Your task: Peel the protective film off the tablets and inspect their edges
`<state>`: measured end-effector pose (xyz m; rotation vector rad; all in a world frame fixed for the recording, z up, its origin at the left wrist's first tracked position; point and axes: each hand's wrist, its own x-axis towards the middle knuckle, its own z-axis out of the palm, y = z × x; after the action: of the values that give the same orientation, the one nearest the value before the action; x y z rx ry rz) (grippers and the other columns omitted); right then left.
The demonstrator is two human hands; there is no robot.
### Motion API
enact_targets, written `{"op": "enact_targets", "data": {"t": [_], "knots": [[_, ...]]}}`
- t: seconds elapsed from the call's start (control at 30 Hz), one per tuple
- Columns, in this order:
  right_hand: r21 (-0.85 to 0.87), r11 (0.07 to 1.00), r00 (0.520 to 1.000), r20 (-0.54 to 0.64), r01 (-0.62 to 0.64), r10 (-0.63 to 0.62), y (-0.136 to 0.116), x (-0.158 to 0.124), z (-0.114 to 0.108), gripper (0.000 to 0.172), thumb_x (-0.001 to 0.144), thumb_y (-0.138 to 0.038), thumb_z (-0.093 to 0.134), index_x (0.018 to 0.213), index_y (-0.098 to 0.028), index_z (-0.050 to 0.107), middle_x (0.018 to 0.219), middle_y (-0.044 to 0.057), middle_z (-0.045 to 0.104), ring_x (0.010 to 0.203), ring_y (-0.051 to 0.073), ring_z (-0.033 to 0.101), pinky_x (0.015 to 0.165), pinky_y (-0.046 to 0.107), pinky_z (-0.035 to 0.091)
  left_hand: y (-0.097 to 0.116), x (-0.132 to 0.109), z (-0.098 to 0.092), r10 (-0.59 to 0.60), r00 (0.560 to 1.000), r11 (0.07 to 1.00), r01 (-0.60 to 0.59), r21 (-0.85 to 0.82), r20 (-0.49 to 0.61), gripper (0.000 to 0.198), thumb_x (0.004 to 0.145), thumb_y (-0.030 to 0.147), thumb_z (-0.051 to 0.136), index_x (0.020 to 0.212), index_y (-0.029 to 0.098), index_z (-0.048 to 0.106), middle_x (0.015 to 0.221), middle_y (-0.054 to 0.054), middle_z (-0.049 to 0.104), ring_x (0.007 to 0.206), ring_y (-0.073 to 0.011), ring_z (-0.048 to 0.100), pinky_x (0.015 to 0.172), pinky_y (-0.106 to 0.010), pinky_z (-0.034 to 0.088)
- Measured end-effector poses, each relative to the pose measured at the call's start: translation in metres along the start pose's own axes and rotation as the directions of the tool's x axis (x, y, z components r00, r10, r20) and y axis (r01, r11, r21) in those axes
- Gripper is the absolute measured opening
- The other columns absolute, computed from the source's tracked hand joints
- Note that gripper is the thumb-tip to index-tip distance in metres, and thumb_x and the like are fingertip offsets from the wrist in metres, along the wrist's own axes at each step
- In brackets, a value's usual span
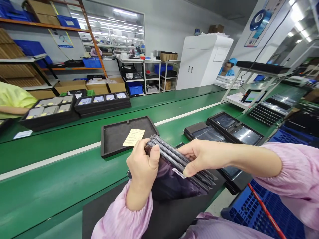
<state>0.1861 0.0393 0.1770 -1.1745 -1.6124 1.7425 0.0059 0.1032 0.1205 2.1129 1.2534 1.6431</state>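
Observation:
A stack of several dark, flat tablets [174,157] is tilted on edge between my two hands, above a black mat [112,210]. My left hand [143,157] is closed round the stack's left end, thumb on the near face. My right hand [199,156] grips the long upper edge farther right, its thumb beside a small white label [178,173]. Glossy film covers the near tablet's face. Just beyond the stack lies a shallow black foam tray [113,137] with a yellow sheet of small printed marks [134,137] across its front rim.
Black trays of tablets [234,127] stand at the right on the green work surface [62,166]. A blue crate [241,209] and a red pole [266,209] are at lower right. Across the belt are trays of packed items [102,101] and a co-worker's yellow sleeve [15,98].

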Motion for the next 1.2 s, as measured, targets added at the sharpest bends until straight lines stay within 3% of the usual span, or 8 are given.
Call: {"op": "enact_targets", "data": {"t": [0.2,0.37,0.47,0.67,0.87,1.0,1.07,1.2], "knots": [[-0.031,0.997,0.995,-0.072,0.068,-0.070,0.008,-0.009,0.004,0.028,0.071,-0.018,0.070,0.099,-0.015,0.067,0.074,-0.005,0.056,0.067,0.010,0.051,0.063,0.019,0.041,0.000,0.003,0.002,-0.009,1.000,0.999,0.009,-0.036,0.015,0.061,0.078,0.074,0.034,0.074,0.019,0.062,0.061,-0.001,0.057,0.059,-0.0166,0.054,0.058,-0.026,0.040],[0.164,0.970,0.973,0.114,0.181,-0.201,0.024,-0.012,-0.009,0.059,0.063,-0.022,0.080,0.119,-0.016,0.063,0.105,0.003,0.066,0.100,0.019,0.059,0.090,0.028,0.045,0.002,0.005,-0.001,-0.033,0.999,0.997,0.034,-0.069,0.006,0.063,0.077,0.075,0.034,0.074,0.019,0.063,0.064,-0.002,0.061,0.062,-0.0177,0.056,0.060,-0.027,0.041],[0.182,0.965,0.969,0.123,0.191,-0.215,0.028,-0.014,-0.017,0.054,0.068,-0.027,0.078,0.119,-0.016,0.064,0.106,0.005,0.068,0.101,0.018,0.061,0.093,0.029,0.044,0.005,0.004,-0.001,-0.020,1.000,0.998,0.022,-0.062,0.020,0.064,0.076,0.075,0.034,0.074,0.019,0.063,0.064,-0.003,0.061,0.062,-0.0181,0.057,0.060,-0.028,0.042],[0.099,0.986,0.991,0.017,0.132,-0.134,0.028,-0.013,-0.016,0.047,0.070,-0.039,0.077,0.110,-0.015,0.070,0.088,0.002,0.067,0.080,0.014,0.060,0.081,0.026,0.046,0.009,0.002,0.002,0.008,1.000,0.999,-0.007,-0.048,0.008,0.065,0.077,0.076,0.034,0.075,0.018,0.063,0.063,-0.003,0.061,0.061,-0.0178,0.056,0.059,-0.027,0.041],[0.148,0.987,0.998,-0.011,0.062,-0.061,0.020,-0.017,-0.003,0.032,0.068,-0.027,0.077,0.097,-0.013,0.073,0.078,0.000,0.066,0.069,0.011,0.057,0.069,0.022,0.045,0.008,-0.003,0.004,0.106,0.994,0.994,-0.106,-0.036,-0.015,0.063,0.081,0.072,0.033,0.074,0.017,0.063,0.063,-0.002,0.061,0.056,-0.0154,0.055,0.054,-0.026,0.040],[0.141,0.980,0.989,-0.077,0.138,-0.128,0.022,-0.024,0.007,0.019,0.074,-0.019,0.071,0.092,-0.013,0.073,0.073,-0.003,0.065,0.069,0.009,0.057,0.074,0.020,0.046,0.010,-0.004,0.005,0.155,0.987,0.985,-0.158,-0.076,-0.042,0.059,0.083,0.069,0.036,0.074,0.017,0.063,0.063,-0.002,0.061,0.054,-0.0138,0.053,0.054,-0.024,0.040],[0.149,0.972,0.983,-0.052,0.184,-0.178,0.027,-0.025,0.007,0.027,0.075,-0.019,0.071,0.102,-0.014,0.071,0.082,-0.002,0.067,0.076,0.010,0.060,0.078,0.020,0.047,0.009,-0.003,0.004,0.158,0.987,0.979,-0.161,-0.126,-0.039,0.057,0.083,0.068,0.038,0.074,0.017,0.063,0.063,-0.001,0.061,0.054,-0.0136,0.053,0.054,-0.024,0.041],[0.211,0.956,0.964,0.129,0.205,-0.234,0.040,-0.025,-0.003,0.067,0.064,-0.019,0.083,0.127,-0.015,0.058,0.117,0.007,0.064,0.108,0.018,0.058,0.089,0.024,0.047,0.002,0.000,0.003,0.114,0.993,0.974,-0.118,-0.192,-0.028,0.056,0.082,0.067,0.041,0.074,0.016,0.064,0.063,-0.001,0.060,0.056,-0.0148,0.054,0.056,-0.025,0.041]]}}
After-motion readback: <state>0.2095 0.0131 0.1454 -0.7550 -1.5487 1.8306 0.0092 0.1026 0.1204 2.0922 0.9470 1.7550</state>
